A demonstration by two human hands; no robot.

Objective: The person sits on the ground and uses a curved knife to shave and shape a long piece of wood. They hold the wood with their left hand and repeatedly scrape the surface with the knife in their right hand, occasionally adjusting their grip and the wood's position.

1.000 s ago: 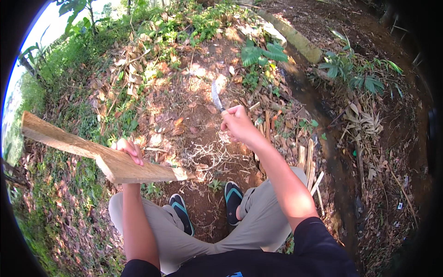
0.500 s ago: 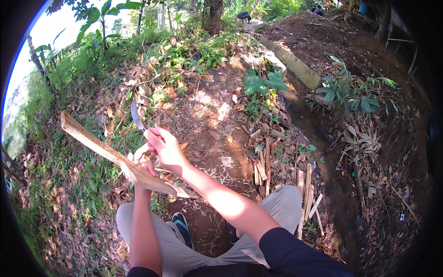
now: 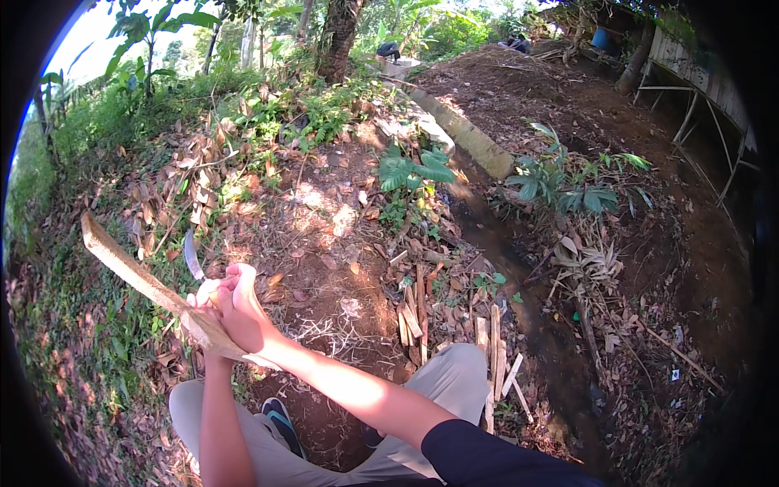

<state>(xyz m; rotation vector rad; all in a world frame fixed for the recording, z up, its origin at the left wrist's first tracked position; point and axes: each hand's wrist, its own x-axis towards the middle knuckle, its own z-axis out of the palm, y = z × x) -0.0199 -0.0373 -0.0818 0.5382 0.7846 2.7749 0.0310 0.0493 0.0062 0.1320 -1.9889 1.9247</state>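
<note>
My hands are close together left of centre, partly overlapping. My left hand (image 3: pixel 202 294) is closed about a long, rough, pale piece of wood (image 3: pixel 134 272), which slants from upper left down toward my right forearm. Most of that hand is hidden by the wood and my right hand. The fingers of my right hand (image 3: pixel 240 312) are curled at the handle of a knife with a curved blade (image 3: pixel 192 256), its blade pointing up and away. The handle is mostly covered, and the left fingers appear to touch it too.
Split wood strips (image 3: pixel 495 357) lie right of my knee, with shorter pieces (image 3: pixel 411 312) nearby. A narrow muddy channel (image 3: pixel 519 268) runs along the right, beside a concrete edge (image 3: pixel 462 138). Leafy plants (image 3: pixel 415 169) and a tree trunk (image 3: pixel 337 40) stand ahead. A person (image 3: pixel 389 52) is far off.
My right hand has moved down and closer over my left hand, and the knife has shifted lower with it. The view has swung to the right.
</note>
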